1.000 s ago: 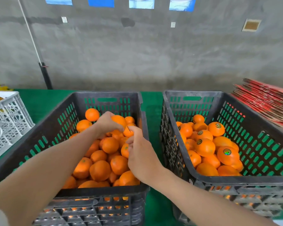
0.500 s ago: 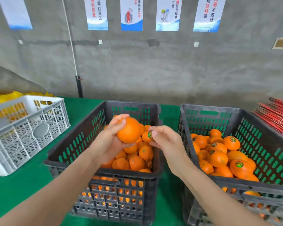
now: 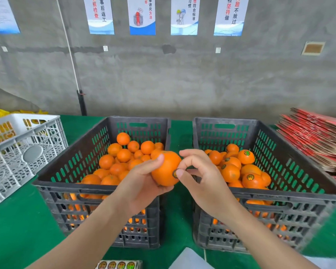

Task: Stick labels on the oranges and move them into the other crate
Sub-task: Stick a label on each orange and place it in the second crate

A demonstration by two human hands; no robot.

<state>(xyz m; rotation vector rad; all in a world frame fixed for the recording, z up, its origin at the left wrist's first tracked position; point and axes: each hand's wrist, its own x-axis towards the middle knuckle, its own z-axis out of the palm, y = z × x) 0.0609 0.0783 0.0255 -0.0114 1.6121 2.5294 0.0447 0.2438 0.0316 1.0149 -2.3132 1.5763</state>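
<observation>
My left hand [image 3: 138, 183] grips a large orange [image 3: 164, 169] in the air between the two black crates. My right hand [image 3: 202, 177] presses its thumb on a round label [image 3: 175, 173] on the side of that orange, with the other fingers loosely curled above it. The left crate [image 3: 97, 188] holds several unlabelled oranges [image 3: 122, 155]. The right crate [image 3: 279, 193] holds several oranges with labels [image 3: 246, 157]. A sheet of labels [image 3: 118, 265] lies at the bottom edge of the view.
A white plastic crate [image 3: 17, 152] stands at the left on the green table [image 3: 17, 230]. A stack of red flat cartons [image 3: 314, 136] lies at the right. A white sheet [image 3: 188, 259] lies at the near edge. A grey wall with posters is behind.
My left hand lifted an orange out of the left crate and carried it right. My right hand brought a label to it and now presses it on. The view tilted up.
</observation>
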